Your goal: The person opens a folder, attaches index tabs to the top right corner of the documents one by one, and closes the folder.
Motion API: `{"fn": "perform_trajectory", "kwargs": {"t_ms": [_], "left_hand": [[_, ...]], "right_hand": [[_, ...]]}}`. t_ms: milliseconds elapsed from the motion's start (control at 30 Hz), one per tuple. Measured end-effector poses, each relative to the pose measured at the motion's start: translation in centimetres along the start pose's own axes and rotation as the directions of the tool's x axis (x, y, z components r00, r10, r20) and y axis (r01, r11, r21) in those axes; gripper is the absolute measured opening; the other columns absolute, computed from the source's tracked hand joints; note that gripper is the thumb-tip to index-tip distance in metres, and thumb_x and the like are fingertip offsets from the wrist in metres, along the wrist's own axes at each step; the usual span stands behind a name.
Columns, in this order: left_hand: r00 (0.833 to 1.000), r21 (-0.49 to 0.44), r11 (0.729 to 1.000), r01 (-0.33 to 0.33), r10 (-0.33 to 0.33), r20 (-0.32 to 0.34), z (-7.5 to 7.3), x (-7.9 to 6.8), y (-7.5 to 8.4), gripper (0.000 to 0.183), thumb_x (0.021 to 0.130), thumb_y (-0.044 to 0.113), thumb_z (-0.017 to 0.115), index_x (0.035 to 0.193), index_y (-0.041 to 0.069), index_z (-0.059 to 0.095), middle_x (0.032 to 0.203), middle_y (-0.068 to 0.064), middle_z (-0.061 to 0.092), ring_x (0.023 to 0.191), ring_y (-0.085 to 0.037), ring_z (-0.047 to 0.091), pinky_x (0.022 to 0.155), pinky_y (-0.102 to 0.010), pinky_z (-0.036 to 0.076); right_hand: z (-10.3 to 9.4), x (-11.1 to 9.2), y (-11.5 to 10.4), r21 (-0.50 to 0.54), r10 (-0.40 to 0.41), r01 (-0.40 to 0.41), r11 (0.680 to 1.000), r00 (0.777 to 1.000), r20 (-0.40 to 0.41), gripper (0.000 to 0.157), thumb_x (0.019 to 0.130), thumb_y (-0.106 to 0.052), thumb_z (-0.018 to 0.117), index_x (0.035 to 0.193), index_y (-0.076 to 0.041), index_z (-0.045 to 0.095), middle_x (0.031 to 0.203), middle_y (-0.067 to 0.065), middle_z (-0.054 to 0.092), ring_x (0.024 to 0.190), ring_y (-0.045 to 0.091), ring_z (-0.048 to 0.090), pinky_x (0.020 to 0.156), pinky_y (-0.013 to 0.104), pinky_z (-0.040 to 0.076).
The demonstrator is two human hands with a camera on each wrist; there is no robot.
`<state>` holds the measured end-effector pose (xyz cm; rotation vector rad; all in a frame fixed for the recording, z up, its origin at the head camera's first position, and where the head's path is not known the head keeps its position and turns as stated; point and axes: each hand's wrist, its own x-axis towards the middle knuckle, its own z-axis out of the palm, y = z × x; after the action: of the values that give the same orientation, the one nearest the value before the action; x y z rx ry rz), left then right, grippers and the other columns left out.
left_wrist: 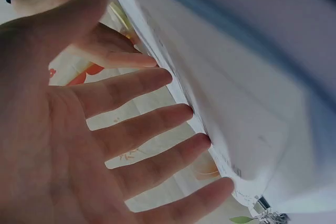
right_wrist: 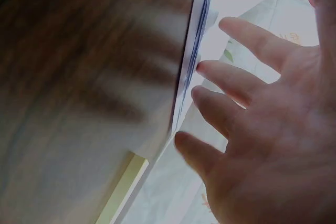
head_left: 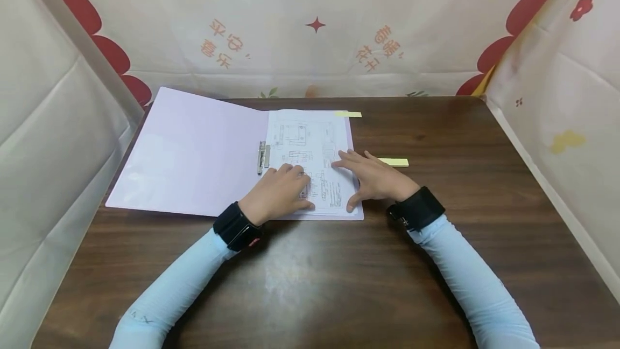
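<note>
A light purple folder (head_left: 189,155) lies spread open on the table. Its metal clip (head_left: 263,158) runs along the spine, with printed sheets (head_left: 317,133) of line drawings on the right side. My left hand (head_left: 278,190) rests its fingertips on the lower left part of the top sheet. In the left wrist view, the straight, spread fingers of that hand (left_wrist: 121,140) meet the paper. On the sheets' right edge lies my right hand (head_left: 378,176), fingers spread and thumb near the lower corner. The right wrist view shows this hand (right_wrist: 273,108) with fingertips right at the paper.
A yellow sticky tab (head_left: 354,114) sticks out past the sheets' top right corner. Another yellow strip (head_left: 394,162) shows beyond the right hand. The brown wooden table (head_left: 300,295) is bordered by pale printed curtains (head_left: 315,58) at the back and sides.
</note>
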<state>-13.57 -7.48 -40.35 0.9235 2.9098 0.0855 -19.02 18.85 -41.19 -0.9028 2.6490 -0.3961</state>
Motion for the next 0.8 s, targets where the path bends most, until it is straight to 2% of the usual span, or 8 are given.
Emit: {"fn": "perform_trajectory", "kwargs": {"t_ms": [300,633,800], "left_hand": [[1.0,-0.049,0.999,-0.021,0.021,0.004,0.9,-0.61,0.03,0.074,0.084,0.067,0.074,0.134,0.013,0.066,0.13,-0.01,0.064,0.112,-0.029,0.059,0.093,-0.046,0.057],[0.999,-0.057,0.997,-0.042,0.042,0.006,0.72,-0.44,-0.01,0.076,0.084,0.066,0.075,0.135,0.011,0.064,0.128,-0.012,0.063,0.109,-0.029,0.062,0.09,-0.046,0.058],[0.999,-0.037,0.998,-0.045,0.046,0.008,0.56,-0.2,0.0,0.072,0.086,0.065,0.074,0.133,0.011,0.064,0.125,-0.011,0.064,0.107,-0.028,0.063,0.088,-0.044,0.059]], "right_hand": [[0.49,0.32,0.02,0.025,0.004,-0.004,1.0,1.0,-0.009,0.111,0.059,-0.051,0.096,0.151,-0.009,0.051,0.168,0.019,0.031,0.158,0.039,0.025,0.128,0.062,0.014],[0.43,0.56,0.08,0.027,0.012,-0.011,1.0,1.0,-0.02,0.103,0.061,-0.046,0.096,0.148,-0.009,0.055,0.167,0.019,0.034,0.157,0.036,0.03,0.129,0.059,0.013],[0.45,0.65,0.27,0.01,0.012,-0.011,1.0,0.999,-0.044,0.093,0.067,-0.047,0.094,0.145,-0.009,0.058,0.165,0.019,0.039,0.156,0.035,0.033,0.129,0.06,0.012]]}}
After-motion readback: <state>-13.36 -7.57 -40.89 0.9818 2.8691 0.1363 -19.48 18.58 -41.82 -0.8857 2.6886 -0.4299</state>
